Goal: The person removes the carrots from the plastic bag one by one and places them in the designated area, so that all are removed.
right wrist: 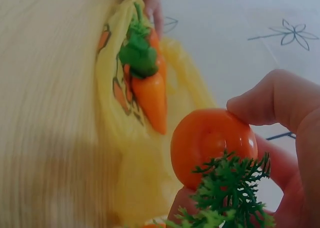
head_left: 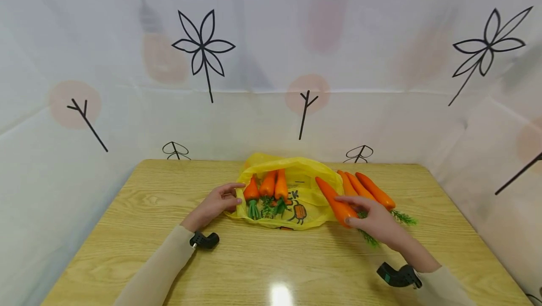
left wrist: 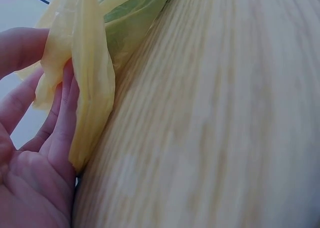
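Note:
A yellow plastic bag (head_left: 315, 165) lies on its side, its mouth facing me. Inside, at its left, are three carrots (head_left: 267, 184) with green tops toward the opening. My left hand (head_left: 217, 205) holds the left edge of the mouth; in the left wrist view thumb and fingers are either side of the yellow film (left wrist: 92, 87). My right hand (head_left: 374, 219) grips another carrot (head_left: 332, 197) near its thick end, the tip pointing up and left at the bag's right edge. The right wrist view shows its round orange end (right wrist: 205, 143) and feathery green top (right wrist: 227, 188).
Right of the bag, several more carrots (head_left: 374, 190) lie side by side on the wooden table (head_left: 237, 268), partly behind my right hand. A white cloth (head_left: 254, 122) with printed flowers stands behind the table and along its sides.

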Demonstrator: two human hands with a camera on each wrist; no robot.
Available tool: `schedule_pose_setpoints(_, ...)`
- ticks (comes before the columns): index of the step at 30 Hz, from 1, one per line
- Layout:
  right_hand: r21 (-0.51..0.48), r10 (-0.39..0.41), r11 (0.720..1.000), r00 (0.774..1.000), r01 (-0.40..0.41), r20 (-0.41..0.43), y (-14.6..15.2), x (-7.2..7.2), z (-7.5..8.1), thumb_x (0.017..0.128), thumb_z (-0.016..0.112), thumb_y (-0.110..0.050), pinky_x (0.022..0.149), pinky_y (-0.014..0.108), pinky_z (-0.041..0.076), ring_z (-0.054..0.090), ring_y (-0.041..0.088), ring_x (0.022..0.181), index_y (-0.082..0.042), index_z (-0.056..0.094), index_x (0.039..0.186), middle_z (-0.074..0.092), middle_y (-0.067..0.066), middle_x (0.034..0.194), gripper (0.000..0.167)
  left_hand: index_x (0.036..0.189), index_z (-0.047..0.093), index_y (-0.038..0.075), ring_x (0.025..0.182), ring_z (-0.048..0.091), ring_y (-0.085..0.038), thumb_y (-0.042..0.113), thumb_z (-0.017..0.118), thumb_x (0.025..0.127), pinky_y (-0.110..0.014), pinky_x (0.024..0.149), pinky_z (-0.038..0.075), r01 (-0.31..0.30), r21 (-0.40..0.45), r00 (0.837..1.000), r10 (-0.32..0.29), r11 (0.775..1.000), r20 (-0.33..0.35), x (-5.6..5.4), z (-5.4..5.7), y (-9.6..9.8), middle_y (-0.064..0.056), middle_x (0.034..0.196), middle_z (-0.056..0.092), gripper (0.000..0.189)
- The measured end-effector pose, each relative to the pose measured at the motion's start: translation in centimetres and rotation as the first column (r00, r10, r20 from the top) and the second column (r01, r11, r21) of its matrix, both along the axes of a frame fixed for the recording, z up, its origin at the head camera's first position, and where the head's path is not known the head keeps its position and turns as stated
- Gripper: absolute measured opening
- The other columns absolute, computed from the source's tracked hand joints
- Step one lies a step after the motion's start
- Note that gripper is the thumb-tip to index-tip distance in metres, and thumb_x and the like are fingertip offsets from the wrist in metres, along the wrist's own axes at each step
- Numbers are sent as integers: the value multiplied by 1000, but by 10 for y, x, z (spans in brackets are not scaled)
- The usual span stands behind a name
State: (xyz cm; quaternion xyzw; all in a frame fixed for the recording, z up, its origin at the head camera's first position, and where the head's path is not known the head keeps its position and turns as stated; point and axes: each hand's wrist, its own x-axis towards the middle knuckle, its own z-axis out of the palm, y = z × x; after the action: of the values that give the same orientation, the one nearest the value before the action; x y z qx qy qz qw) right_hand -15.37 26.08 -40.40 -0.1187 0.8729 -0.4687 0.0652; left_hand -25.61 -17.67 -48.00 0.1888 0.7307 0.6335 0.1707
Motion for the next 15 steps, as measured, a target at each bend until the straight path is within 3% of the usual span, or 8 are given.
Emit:
schedule_pose_setpoints(2,13,-3,1000,999,3,-39,6,6,0,90,73,-13,65,30,48,54,27,100,-21,64,134,57,12,135,46,145,51,8,69,45,-18,14,66,98,-31,65,43,-2,-1,1000,2,1000,-1,0,0,-1,-11,95,47,50)
schedule_pose_setpoints(7,43,19,999,994,-14,-107,18,20,3,90,72,-10,62,29,48,56,18,91,-20,64,134,58,14,131,46,144,51,7,71,47,-18,12,67,97,-31,65,45,-14,-3,1000,14,1000,-8,0,0,-1,-12,97,49,50)
schedule_pose_setpoints(15,49,23,999,995,-18,-102,40,31,3,91,68,-1,73,31,54,55,12,104,-9,60,137,53,19,135,47,145,50,9,73,49,-18,14,67,97,-31,68,47,-2,-17,1000,2,1000,-3,-1,-1,0,-12,99,47,51)
